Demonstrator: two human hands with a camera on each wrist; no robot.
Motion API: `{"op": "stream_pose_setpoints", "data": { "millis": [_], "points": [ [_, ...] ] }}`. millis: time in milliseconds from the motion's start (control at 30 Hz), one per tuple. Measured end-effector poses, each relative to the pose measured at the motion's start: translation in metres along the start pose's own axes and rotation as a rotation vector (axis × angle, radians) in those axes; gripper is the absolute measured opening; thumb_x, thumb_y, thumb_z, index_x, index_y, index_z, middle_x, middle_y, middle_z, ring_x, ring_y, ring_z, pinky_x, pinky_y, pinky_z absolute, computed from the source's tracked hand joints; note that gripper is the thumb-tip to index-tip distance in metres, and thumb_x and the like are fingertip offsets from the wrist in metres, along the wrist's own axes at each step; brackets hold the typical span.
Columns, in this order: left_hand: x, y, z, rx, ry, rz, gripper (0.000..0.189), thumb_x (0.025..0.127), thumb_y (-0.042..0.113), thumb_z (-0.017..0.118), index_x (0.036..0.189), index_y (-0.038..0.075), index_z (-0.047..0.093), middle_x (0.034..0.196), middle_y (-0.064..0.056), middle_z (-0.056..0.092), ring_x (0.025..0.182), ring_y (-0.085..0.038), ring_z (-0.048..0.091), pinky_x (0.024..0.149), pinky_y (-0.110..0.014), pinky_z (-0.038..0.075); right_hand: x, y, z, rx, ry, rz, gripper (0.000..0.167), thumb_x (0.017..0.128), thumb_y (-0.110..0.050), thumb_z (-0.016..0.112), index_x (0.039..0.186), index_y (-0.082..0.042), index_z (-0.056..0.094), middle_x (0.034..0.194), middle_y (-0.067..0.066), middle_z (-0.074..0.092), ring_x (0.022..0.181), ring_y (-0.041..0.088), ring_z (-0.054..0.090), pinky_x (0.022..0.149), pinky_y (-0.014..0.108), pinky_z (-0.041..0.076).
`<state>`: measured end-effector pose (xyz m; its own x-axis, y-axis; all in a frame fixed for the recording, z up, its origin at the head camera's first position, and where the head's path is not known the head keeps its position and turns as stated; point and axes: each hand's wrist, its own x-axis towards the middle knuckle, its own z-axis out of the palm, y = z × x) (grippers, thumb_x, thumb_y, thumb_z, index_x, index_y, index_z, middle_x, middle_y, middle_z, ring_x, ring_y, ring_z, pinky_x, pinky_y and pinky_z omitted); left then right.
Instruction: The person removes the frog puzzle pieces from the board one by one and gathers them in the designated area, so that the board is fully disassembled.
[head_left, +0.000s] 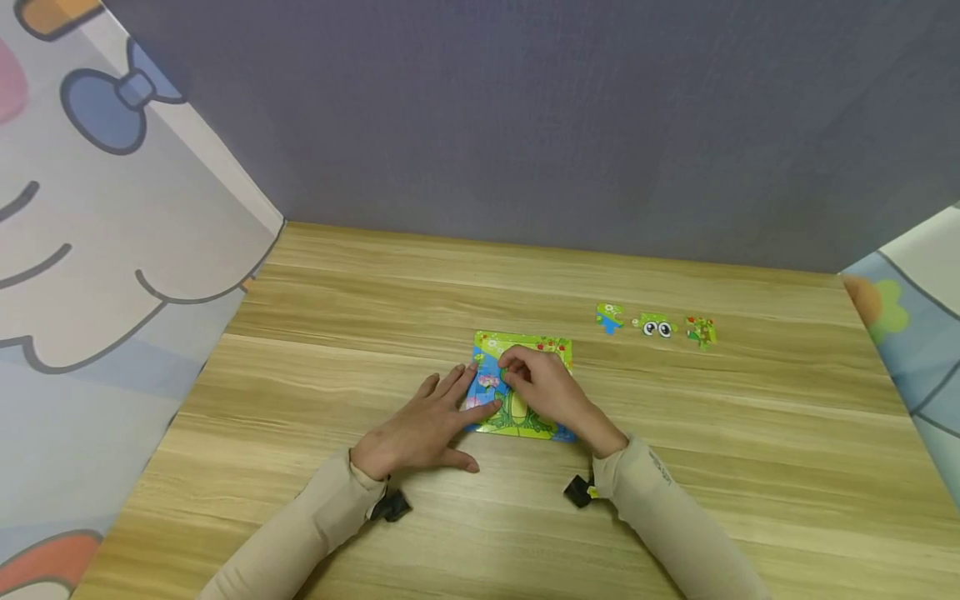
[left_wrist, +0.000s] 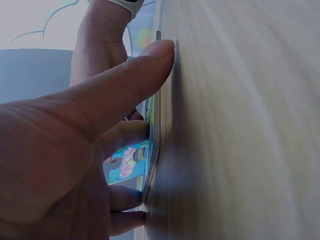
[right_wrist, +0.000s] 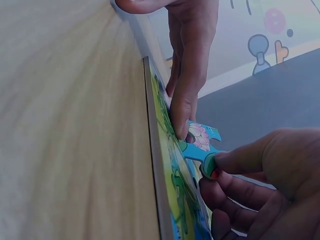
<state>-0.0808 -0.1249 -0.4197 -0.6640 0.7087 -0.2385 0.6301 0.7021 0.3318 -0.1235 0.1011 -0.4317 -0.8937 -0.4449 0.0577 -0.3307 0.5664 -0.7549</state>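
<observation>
A frog jigsaw puzzle board (head_left: 517,430) lies on the table in front of me. My right hand (head_left: 551,387) is over its right side and pinches a puzzle piece (right_wrist: 199,139) between thumb and fingers. Blue with a pink flower and a green-and-red knob, the piece stands tilted up from the board in the right wrist view. My left hand (head_left: 423,429) lies spread at the board's left edge, its index fingertip on the board close beside the piece. Its thumb (left_wrist: 150,60) reaches out near the board's front edge. Part of the picture is hidden under both hands.
Behind and to the right of the board lie three loose pieces: a blue-and-green one (head_left: 610,317), one with two eyes (head_left: 655,326) and one with red flowers (head_left: 702,331). A grey panel (head_left: 555,125) rises at the wooden table's (head_left: 360,283) back edge.
</observation>
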Motion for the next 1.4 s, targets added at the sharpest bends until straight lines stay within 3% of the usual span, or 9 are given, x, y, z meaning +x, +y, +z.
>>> {"op": "stream_pose_setpoints", "data": {
  "millis": [433,967,1400],
  "points": [
    [0.0,0.0,-0.001,0.003,0.004,0.003,0.084,0.083,0.056,0.073,0.154,0.025,0.041,0.167,-0.029,0.006,0.154,-0.047,0.015,0.116,-0.069,0.026,0.002,0.005,-0.003,0.116,0.009,0.021,0.012,0.095,-0.006,0.066,0.105,-0.003,0.07,0.092,0.008,0.073,0.083,0.014,0.065,0.076,0.026,0.052],
    [-0.002,-0.002,0.0,0.002,0.019,0.014,0.085,0.083,0.056,0.073,0.155,0.025,0.039,0.167,-0.028,0.006,0.153,-0.049,0.016,0.114,-0.07,0.027,-0.001,0.009,-0.018,0.143,0.029,0.065,0.014,0.097,-0.011,0.064,0.108,-0.005,0.07,0.098,0.009,0.074,0.089,0.02,0.067,0.08,0.034,0.054],
    [-0.001,0.0,0.0,-0.014,-0.002,0.005,0.086,0.083,0.056,0.072,0.156,0.025,0.038,0.167,-0.027,0.003,0.155,-0.048,0.013,0.117,-0.069,0.024,-0.005,0.026,-0.038,0.194,0.081,0.088,0.015,0.096,-0.01,0.066,0.108,-0.002,0.07,0.098,0.015,0.073,0.085,0.013,0.064,0.074,0.022,0.052]
  ]
}}
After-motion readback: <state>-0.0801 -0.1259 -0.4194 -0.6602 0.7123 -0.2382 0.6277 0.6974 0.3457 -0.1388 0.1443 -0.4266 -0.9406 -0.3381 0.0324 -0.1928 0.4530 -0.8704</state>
